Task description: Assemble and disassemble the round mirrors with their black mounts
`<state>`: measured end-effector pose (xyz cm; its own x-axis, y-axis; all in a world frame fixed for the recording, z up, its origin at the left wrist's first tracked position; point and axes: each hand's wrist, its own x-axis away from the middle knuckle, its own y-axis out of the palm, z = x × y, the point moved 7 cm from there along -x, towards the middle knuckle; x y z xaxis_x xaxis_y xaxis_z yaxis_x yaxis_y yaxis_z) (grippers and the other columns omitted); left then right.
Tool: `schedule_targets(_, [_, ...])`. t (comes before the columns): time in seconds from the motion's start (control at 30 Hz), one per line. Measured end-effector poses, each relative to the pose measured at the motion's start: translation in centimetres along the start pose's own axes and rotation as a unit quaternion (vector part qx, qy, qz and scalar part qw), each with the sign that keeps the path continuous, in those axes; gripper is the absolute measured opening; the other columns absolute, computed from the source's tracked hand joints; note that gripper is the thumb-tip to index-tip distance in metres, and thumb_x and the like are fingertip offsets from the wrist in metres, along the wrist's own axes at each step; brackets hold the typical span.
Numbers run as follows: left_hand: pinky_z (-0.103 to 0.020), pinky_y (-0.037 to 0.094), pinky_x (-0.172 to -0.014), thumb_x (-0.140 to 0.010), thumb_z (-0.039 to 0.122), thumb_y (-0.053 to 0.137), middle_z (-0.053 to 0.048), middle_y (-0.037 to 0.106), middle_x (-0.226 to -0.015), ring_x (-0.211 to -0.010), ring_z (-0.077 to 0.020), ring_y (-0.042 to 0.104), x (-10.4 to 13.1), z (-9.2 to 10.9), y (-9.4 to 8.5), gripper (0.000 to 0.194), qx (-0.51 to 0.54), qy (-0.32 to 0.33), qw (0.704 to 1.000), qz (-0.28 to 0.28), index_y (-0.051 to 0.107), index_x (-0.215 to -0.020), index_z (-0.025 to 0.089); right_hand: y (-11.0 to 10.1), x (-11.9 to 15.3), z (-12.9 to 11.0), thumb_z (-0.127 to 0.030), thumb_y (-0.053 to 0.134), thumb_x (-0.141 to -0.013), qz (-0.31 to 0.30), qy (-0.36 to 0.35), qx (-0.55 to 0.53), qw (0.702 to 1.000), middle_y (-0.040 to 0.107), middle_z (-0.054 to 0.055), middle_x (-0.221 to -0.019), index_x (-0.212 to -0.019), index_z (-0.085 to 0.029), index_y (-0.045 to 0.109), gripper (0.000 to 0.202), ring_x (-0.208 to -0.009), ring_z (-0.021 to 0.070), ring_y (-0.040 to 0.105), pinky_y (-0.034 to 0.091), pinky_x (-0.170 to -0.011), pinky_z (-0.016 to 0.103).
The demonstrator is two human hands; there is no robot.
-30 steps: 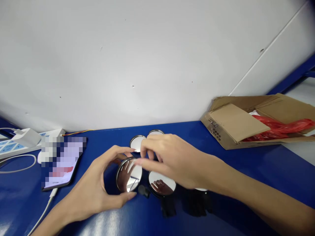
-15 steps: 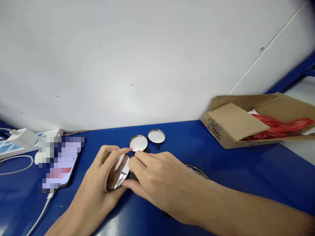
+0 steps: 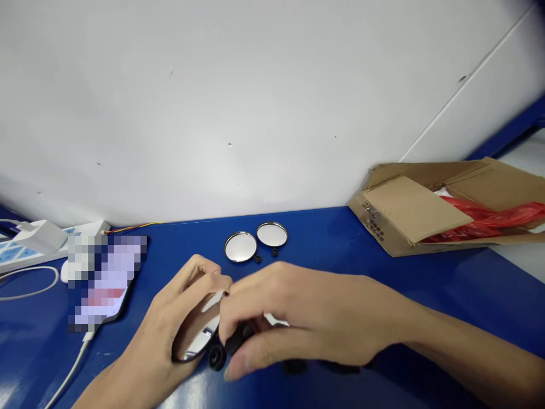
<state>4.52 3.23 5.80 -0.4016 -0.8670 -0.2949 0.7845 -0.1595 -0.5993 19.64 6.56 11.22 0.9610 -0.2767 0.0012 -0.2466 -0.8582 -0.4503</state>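
My left hand point(image 3: 170, 324) is closed around a round mirror point(image 3: 200, 332) with a dark rim, tilted on its edge. At the mirror's lower right edge a small black ring-shaped joint point(image 3: 217, 357) sticks out. My right hand point(image 3: 293, 318) is close against the mirror, its thumb and fingers pinching a black part point(image 3: 239, 338) beside that joint. Whether the part touches the joint I cannot tell. Two more round mirrors point(image 3: 240, 247) lie flat on the table beyond my hands, each with a small black joint at its edge.
The blue table point(image 3: 323, 238) meets a white wall. A cardboard box point(image 3: 413, 213) with red plastic inside stands at the right. On the left lie a phone point(image 3: 110, 278) on a cable and a power strip point(image 3: 91, 230). Dark pieces point(image 3: 294, 367) show under my right forearm.
Both hands have come lower and nearer, with the mirror. My right hand has turned, bringing the black part and the mirror's joint into sight. The far mirrors lie as before.
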Motion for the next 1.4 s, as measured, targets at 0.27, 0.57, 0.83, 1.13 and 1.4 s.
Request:
schedule_targets(0.27, [-0.031, 0.054, -0.091, -0.109, 0.026, 0.067, 0.000, 0.064, -0.125, -0.106, -0.0198, 0.067, -0.2, -2.0, -1.1, 0.021, -0.105, -0.069, 0.988, 0.084, 0.063, -0.128, 0.033, -6.9, 3.9, 2.2, -0.047, 0.072, -0.113, 0.229, 0.154, 0.175, 0.945, 0.064, 0.000, -0.112, -0.121, -0.034, 0.084, 0.020, -0.089, 0.0159, 0.061, 0.047, -0.084, 0.033])
schedule_targets(0.57, [-0.032, 0.058, -0.089, -0.107, 0.026, 0.067, 0.000, 0.065, -0.127, -0.107, -0.0204, 0.071, -0.1, -2.7, -1.0, 0.029, -0.139, -0.068, 0.984, 0.086, 0.064, -0.134, 0.035, -7.3, 5.1, 5.8, -0.038, 0.074, -0.106, 0.204, 0.266, 0.256, 0.907, 0.073, 0.005, -0.110, -0.105, -0.027, 0.082, 0.013, -0.108, 0.0266, 0.066, 0.047, -0.089, 0.038])
schedule_targets(0.83, [-0.033, 0.062, -0.091, -0.102, 0.021, 0.068, -0.002, 0.064, -0.130, -0.110, -0.0222, 0.073, 0.2, -2.7, -1.0, 0.039, -0.151, -0.060, 0.984, 0.075, 0.063, -0.137, 0.036, -7.9, 5.9, 8.9, -0.029, 0.076, -0.104, 0.159, 0.352, 0.316, 0.866, 0.077, 0.005, -0.101, -0.103, -0.023, 0.075, 0.006, -0.099, 0.0267, 0.069, 0.043, -0.076, 0.035])
schedule_targets(1.13, [-0.029, 0.061, -0.076, -0.102, 0.017, 0.067, -0.004, 0.062, -0.130, -0.103, -0.0220, 0.074, 0.1, -3.0, -0.4, 0.044, -0.146, -0.092, 0.984, 0.038, 0.061, -0.141, 0.037, -7.1, 6.1, 9.3, -0.023, 0.079, -0.102, 0.128, 0.367, 0.331, 0.860, 0.077, 0.008, -0.103, -0.105, -0.021, 0.077, 0.004, -0.095, 0.0282, 0.072, 0.044, -0.074, 0.035])
schedule_targets(1.4, [-0.030, 0.060, -0.076, -0.099, 0.014, 0.067, -0.003, 0.063, -0.131, -0.102, -0.0224, 0.074, 0.2, -3.2, -0.2, 0.048, -0.146, -0.099, 0.984, 0.030, 0.061, -0.141, 0.037, -7.3, 5.8, 8.8, -0.023, 0.075, -0.107, 0.153, 0.363, 0.368, 0.842, 0.075, 0.012, -0.113, -0.109, -0.017, 0.071, 0.007, -0.107, 0.0309, 0.071, 0.047, -0.084, 0.039])
